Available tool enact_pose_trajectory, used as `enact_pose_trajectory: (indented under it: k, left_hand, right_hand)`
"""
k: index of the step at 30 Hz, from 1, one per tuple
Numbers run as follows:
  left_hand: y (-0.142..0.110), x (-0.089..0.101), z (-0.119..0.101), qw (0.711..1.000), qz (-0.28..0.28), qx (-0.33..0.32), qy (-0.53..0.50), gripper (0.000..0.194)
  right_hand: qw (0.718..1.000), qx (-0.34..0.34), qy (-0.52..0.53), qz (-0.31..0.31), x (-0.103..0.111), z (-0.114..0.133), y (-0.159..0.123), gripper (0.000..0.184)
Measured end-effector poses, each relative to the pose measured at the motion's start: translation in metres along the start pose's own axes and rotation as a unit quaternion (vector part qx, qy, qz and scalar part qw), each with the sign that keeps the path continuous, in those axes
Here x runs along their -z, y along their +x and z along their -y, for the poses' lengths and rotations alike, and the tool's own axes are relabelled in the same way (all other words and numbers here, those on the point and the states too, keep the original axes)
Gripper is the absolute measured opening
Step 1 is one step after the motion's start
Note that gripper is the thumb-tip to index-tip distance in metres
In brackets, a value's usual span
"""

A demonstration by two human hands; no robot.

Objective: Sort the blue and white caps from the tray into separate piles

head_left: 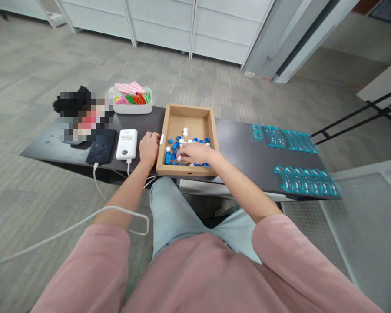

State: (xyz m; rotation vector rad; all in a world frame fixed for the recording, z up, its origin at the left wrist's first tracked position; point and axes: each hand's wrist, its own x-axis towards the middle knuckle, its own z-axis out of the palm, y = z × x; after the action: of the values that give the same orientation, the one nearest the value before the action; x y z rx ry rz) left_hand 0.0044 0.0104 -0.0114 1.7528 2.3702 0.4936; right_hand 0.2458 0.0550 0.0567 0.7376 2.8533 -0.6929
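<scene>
Cardboard box [190,119]: one, open-topped, shallow, brown, set on the dark table [237,152] directly in front of the seated person. A small white label is on its left wall.

Blue pieces [168,160]: many, small, loose, lying in the near half of the box, thickest toward the near left corner.

White pieces [185,131]: several, small, mixed among the blue ones; a couple lie farther back, near the middle of the box floor.

Right hand [195,153]: inside the box, palm down, over the pieces, fingers bent toward them. A white piece shows beside the fingertips; whether anything is gripped cannot be told.

Left hand [149,150]: on the table, palm down, loosely unfurled with fingers slightly bent, fingertips against the box's left wall.

Power bank [127,143]: one, white, just left of the left hand, cable plugged into its near end.

Phone [101,145]: one, dark-screened, left of the power bank, with a white cable [96,166] at its near end.

White tub [133,108]: one, behind the power bank, filled with colourful packets [135,99], a pink-and-white checked one on top.

Teal plastic parts: see-through, on the right end of the table; one row [308,180] at the near edge, further groups [298,140] toward the far edge.

White cabinets [163,21]: beyond the table, standing on grey carpet [94,56].
</scene>
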Motion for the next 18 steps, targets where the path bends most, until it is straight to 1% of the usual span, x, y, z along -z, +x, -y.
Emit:
enact_pose_trajectory:
  k: [2, 3, 4, 6, 8, 9, 11, 13, 16, 17, 18]
  left_hand:
    - [0.0, 0.001, 0.0, 1.0, 0.002, 0.002, -0.002, 0.036]
    - [0.0, 0.001, 0.0, 1.0, 0.004, 0.003, -0.001, 0.037]
    - [0.0, 0.002, -0.001, 1.0, 0.005, 0.005, 0.001, 0.037]
    - [0.0, 0.003, -0.001, 1.0, 0.006, 0.009, 0.005, 0.036]
    - [0.0, 0.004, -0.001, 1.0, 0.002, 0.013, 0.008, 0.035]
    - [0.0, 0.004, 0.0, 1.0, 0.0, 0.014, 0.008, 0.035]
    - [-0.001, 0.004, 0.0, 1.0, -0.001, 0.017, 0.009, 0.035]
    - [-0.001, 0.005, 0.001, 1.0, 0.0, 0.023, 0.01, 0.035]
    - [-0.001, 0.005, 0.002, 0.999, 0.005, 0.031, 0.012, 0.032]
    - [-0.001, 0.006, 0.002, 0.999, 0.008, 0.034, 0.012, 0.031]
    - [-0.001, 0.007, 0.002, 0.999, 0.012, 0.037, 0.013, 0.029]
  right_hand:
    - [0.997, -0.049, -0.032, -0.054, 0.004, -0.005, -0.015, 0.029]
    - [0.995, -0.061, -0.032, -0.067, 0.006, -0.008, -0.023, 0.028]
    - [0.996, -0.063, -0.024, -0.06, 0.007, -0.011, -0.03, 0.026]
    - [0.998, -0.055, 0.015, -0.012, 0.006, -0.016, -0.041, 0.018]
    - [0.996, -0.028, 0.08, 0.034, 0.001, -0.02, -0.043, 0.014]
    - [0.992, -0.01, 0.116, 0.041, -0.001, -0.021, -0.041, 0.016]
    - [0.985, 0.023, 0.173, 0.017, -0.004, -0.024, -0.037, 0.021]
    - [0.98, 0.04, 0.193, -0.028, -0.005, -0.027, -0.036, 0.025]
    - [0.984, 0.018, 0.15, -0.09, -0.003, -0.033, -0.045, 0.024]
    - [0.987, 0.004, 0.127, -0.094, -0.003, -0.035, -0.049, 0.023]
    - [0.991, -0.008, 0.104, -0.086, -0.003, -0.035, -0.052, 0.022]
